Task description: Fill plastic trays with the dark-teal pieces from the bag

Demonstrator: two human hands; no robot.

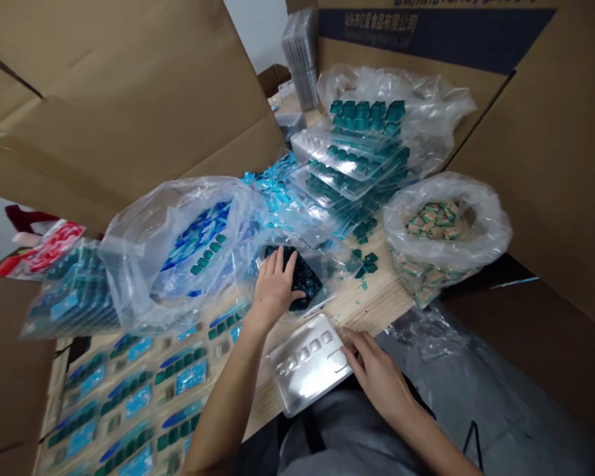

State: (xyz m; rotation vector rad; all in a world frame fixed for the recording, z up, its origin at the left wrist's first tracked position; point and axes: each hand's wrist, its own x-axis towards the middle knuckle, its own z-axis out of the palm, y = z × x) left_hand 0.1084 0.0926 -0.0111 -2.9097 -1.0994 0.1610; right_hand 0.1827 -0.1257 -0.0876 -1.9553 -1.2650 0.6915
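Starting at the left, rows of filled packs (129, 396) are laid flat on the table (371, 304), beside a large clear bag (143, 264) slumped open. Next, the left hand (274, 287) is pressed, fingers spread, onto dark teal pieces (305, 281) in a smaller bag. An empty clear tray (307, 363) is pinned at the near edge by the right hand (377, 373), fingers flat, probably against sliding. Stacked filled trays (357, 158) and a bag of striped sweets (441, 231) are parked behind, within reach.
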